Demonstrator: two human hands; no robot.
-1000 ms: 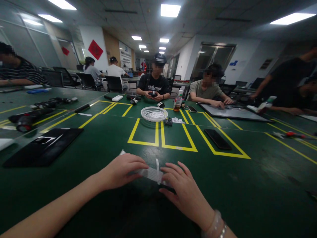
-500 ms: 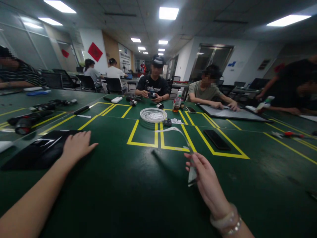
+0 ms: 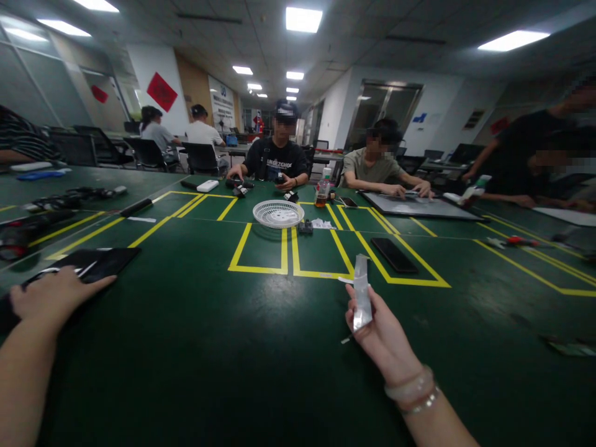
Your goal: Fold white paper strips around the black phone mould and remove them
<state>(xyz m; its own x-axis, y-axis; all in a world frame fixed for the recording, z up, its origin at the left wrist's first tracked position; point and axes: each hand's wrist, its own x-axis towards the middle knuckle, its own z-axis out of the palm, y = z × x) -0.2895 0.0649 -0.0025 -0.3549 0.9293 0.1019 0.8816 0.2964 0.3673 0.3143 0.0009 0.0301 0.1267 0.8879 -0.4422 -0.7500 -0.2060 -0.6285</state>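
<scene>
Your right hand (image 3: pixel 375 332), two bracelets at the wrist, grips a silvery strip (image 3: pixel 361 298) between thumb and fingers above the bench (image 3: pixel 223 360), while your left hand (image 3: pixel 53 298) lies palm down over a black pad (image 3: pixel 116 257) at far left. The strip stands lengthwise, its top pointing away from you toward the phone (image 3: pixel 393 255); the pad lies well apart, left of it, its long axis slanting from near left to far right. Your left hand is clearly the nearer to the pad, thumb stretched wide, though whether its fingers grasp the edge you cannot tell from this view. Yellow tape (image 3: pixel 258 269) marks out boxes on the green surface, with a white basket (image 3: pixel 278 225) beyond them and a bottle (image 3: pixel 322 194) just right of it. Across from you sits a person in a black shirt (image 3: pixel 279 162); to their side, another leans over a panel (image 3: pixel 419 208). Ceiling lights (image 3: pixel 303 20) burn over the office, where a red diamond (image 3: pixel 161 92) hangs on a pillar.
</scene>
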